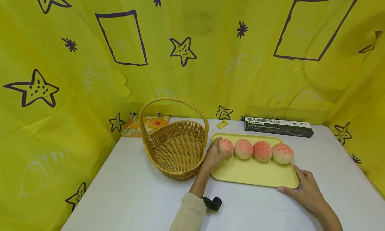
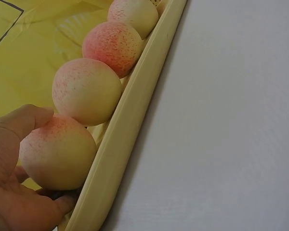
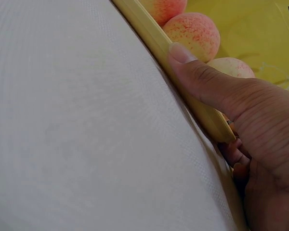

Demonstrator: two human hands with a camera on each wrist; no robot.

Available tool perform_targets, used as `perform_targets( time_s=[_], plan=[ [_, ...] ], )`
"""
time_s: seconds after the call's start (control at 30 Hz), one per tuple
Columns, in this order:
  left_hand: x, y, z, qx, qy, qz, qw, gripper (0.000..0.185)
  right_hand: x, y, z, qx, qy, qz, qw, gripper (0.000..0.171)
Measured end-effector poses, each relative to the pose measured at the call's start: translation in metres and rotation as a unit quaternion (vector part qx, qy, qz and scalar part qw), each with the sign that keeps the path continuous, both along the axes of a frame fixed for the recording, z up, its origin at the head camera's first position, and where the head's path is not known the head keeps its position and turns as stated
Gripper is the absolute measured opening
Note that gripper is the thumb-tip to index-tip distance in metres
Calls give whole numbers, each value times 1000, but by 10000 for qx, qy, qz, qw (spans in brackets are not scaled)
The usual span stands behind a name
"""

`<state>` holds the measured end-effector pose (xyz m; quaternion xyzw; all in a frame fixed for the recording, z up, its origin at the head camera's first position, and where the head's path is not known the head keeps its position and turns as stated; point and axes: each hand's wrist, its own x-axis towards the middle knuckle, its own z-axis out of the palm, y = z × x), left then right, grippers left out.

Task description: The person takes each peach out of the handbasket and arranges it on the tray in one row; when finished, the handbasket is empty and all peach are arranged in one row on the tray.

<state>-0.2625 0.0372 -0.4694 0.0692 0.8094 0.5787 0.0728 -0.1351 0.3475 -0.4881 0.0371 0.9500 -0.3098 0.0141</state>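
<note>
A row of peaches lies along the back half of a pale yellow tray (image 1: 252,174). My left hand (image 1: 215,155) grips the leftmost peach (image 1: 225,146), its thumb and fingers curled round it; the left wrist view shows this peach (image 2: 60,156) low beside the tray wall. Three more peaches continue the row: a second peach (image 1: 243,148), a redder third (image 1: 262,151) and a paler one (image 1: 283,153) at the right end. At the tray's front right corner my right hand (image 1: 308,191) holds the rim, the thumb (image 3: 202,77) along the front side and the fingers round the right.
Left of the tray stands a wicker basket (image 1: 177,172) with a tall arched handle. Behind it lies an orange food packet (image 1: 132,125). A small yellow wrapped sweet (image 1: 222,124) and a long black pasta box (image 1: 278,127) are at the back of the white table (image 1: 120,197).
</note>
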Motion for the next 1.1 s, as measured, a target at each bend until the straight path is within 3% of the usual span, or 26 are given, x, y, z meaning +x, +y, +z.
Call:
perform_targets(
  time_s=[0.33,0.6,0.87,1.1],
  plan=[
    [1,4,0,-18,217,52,9998,80,-2,2,-1,-33,39,0,10000,114],
    [2,10,8,-331,753,87,9966,74,-3,2,-2,-34,107,27,9999,114],
    [8,12,17,-721,1208,171,9899,69,-5,3,-2,-84,82,47,9999,113],
    [16,10,28,-1087,1738,-33,9788,52,-9,7,1,-171,-199,139,9996,110]
  ],
)
